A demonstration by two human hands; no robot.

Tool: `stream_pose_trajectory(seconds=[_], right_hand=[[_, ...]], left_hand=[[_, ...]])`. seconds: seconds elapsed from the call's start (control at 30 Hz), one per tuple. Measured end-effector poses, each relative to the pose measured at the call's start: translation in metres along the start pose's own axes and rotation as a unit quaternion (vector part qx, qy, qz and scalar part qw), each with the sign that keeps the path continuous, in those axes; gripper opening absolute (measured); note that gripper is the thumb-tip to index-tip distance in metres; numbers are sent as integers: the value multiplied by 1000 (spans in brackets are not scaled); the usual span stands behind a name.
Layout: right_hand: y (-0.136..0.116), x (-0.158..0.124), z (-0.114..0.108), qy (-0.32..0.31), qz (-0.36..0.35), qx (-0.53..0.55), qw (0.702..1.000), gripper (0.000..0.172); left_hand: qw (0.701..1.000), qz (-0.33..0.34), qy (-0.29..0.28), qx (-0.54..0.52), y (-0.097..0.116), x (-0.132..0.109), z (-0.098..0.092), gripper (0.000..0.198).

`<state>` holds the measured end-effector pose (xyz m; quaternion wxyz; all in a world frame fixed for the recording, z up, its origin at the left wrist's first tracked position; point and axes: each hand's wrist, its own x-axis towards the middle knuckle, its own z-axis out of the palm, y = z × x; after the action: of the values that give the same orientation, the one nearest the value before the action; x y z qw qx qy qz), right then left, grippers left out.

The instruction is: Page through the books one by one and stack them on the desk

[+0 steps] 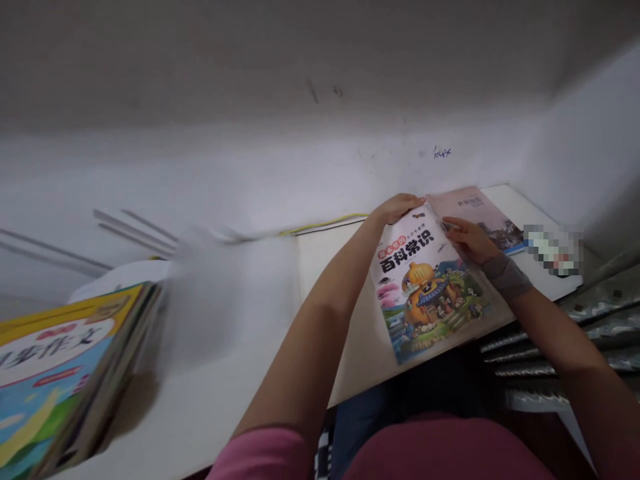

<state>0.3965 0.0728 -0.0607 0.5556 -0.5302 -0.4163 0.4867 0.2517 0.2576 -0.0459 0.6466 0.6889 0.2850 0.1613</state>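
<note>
A picture-covered book [423, 293] with large black Chinese characters and an orange gourd-shaped house lies tilted on the table in front of me. My left hand [399, 207] is closed at its top edge, the fingertips reaching the upper corner. At the upper right side of the same book, my right hand [467, 239] is closed with the fingers bent at the edge. What lies under those fingertips is partly hidden. Just beyond the right hand, a pinkish book [470, 203] rests on the table, partly covered by the hand and the picture-covered book.
A stack of books [55, 360] with a yellow and blue top cover stands at the left. The white tabletop [200, 400] runs along a scribbled wall [300, 173]. A pixelated item [554, 251] lies far right, above shiny silver wrapped material [595, 320].
</note>
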Motion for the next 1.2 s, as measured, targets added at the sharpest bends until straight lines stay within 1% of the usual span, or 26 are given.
stream_pose_trajectory(seconds=[0.07,0.17,0.23,0.27,0.33,0.47,0.53,0.6,0.67,0.73,0.77,0.8,0.83,0.87,0.9,0.97,1.03,1.1,1.2], right_hand=[[1,-2,0,25,-17,17,999,55],[7,-10,-1,55,-6,-4,998,44],[10,-19,-3,41,5,-52,998,41],[11,-24,-5,26,8,-82,996,42],[12,-32,-7,4,-1,-147,989,51],[9,-38,-8,3,-50,-249,967,83],[8,-35,-7,-4,-51,-258,965,88],[8,-32,-8,-13,-36,-258,965,83],[10,-31,-11,-3,-52,-305,951,70],[13,-35,-13,23,-103,-391,914,51],[14,-38,-14,33,-123,-431,893,42],[16,-41,-14,36,-130,-459,878,35],[17,-44,-14,30,-124,-473,872,31],[17,-46,-12,21,-106,-470,876,29],[18,-48,-10,11,-85,-454,887,28],[18,-51,-6,0,-53,-400,915,30],[19,-54,-3,12,-44,-347,937,31],[22,-60,-2,19,-46,-328,943,31],[31,-80,-6,14,-40,-332,942,29]], left_hand=[[1000,-4,-17,-16,-1,3,-2,33],[999,1,-21,-36,-1,5,-3,34],[999,10,-19,-44,-1,6,-2,32],[999,13,-17,-45,-2,6,-2,29],[999,21,-11,-43,-2,6,0,25],[999,40,19,-27,-3,9,5,21],[998,46,44,-12,-5,12,7,21],[996,49,74,9,-8,13,10,20],[993,49,100,34,-10,13,13,15],[991,49,117,51,-11,13,16,11],[989,52,123,67,-11,13,17,13],[986,57,128,92,-10,13,18,15],[982,64,131,124,-9,13,19,14],[976,70,132,159,-9,13,20,12],[969,75,132,193,-8,13,21,10],[958,74,131,245,-8,14,21,19],[950,59,132,277,-9,17,20,32],[937,39,138,318,-10,22,20,40],[913,5,144,383,-16,32,26,44]])
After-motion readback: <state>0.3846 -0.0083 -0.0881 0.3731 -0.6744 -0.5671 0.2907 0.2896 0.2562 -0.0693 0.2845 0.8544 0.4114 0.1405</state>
